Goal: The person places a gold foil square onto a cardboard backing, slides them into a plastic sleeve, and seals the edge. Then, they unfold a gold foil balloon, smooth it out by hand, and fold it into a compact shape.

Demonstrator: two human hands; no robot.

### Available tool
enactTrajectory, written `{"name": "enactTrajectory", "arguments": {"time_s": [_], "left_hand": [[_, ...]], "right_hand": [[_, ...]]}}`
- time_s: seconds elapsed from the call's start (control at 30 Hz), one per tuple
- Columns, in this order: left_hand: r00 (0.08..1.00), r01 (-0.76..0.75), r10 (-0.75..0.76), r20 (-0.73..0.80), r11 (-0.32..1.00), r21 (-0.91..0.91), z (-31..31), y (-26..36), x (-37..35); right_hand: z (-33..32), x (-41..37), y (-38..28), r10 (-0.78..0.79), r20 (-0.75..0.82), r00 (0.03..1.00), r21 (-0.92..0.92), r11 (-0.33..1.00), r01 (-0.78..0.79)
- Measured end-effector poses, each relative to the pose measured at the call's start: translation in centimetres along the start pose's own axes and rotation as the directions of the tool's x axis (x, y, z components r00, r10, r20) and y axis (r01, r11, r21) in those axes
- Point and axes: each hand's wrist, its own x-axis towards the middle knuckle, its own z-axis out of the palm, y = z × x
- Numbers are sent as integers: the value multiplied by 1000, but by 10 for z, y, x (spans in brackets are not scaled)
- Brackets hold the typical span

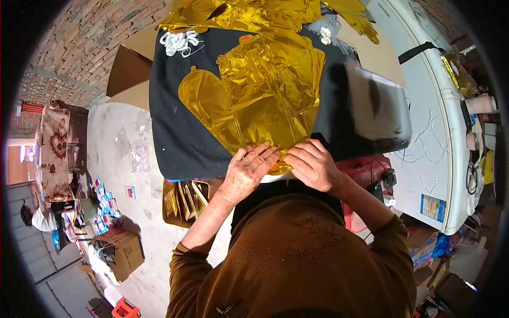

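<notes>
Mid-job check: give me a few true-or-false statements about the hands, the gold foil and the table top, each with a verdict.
1. The left hand and the right hand are both at the near edge of the gold foil balloon. True.
2. The balloon lies on a bare white surface. False: it lies on a black cloth.
3. White string lies near the cloth's far left corner. True.
4. The right hand holds scissors. False: it touches only the foil.
5. The cardboard box by the left forearm is empty. False: gold packets stand in it.
</notes>
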Motion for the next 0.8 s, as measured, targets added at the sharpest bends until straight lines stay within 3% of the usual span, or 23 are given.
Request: {"name": "enactTrajectory", "arguments": {"time_s": [0.07,0.2,0.3,0.4,0.5,0.63,0.67,0.8], "left_hand": [[1000,-6,5,26,1000,18,-8,-5,4],[994,-64,59,93,997,48,-18,-15,7],[991,-102,96,93,993,61,-16,-17,6],[991,-98,93,93,994,57,-15,-13,7],[992,-86,80,96,994,63,-7,-14,-3],[994,-55,56,98,998,-4,-5,-12,-5],[993,-58,59,102,998,-12,-4,-13,-5],[994,-56,60,96,997,-45,-4,-15,-5]], "right_hand": [[-16,11,-1,87,62,994,163,982,-96],[-31,27,13,159,81,984,269,947,-175],[-14,42,32,144,135,980,129,978,-162],[3,73,45,16,274,962,-5,1000,-16],[29,92,57,-121,341,932,105,990,91],[62,103,81,-195,409,891,31,979,200],[64,111,85,-98,547,832,-62,986,157],[60,140,124,11,602,799,-194,972,133]]}}
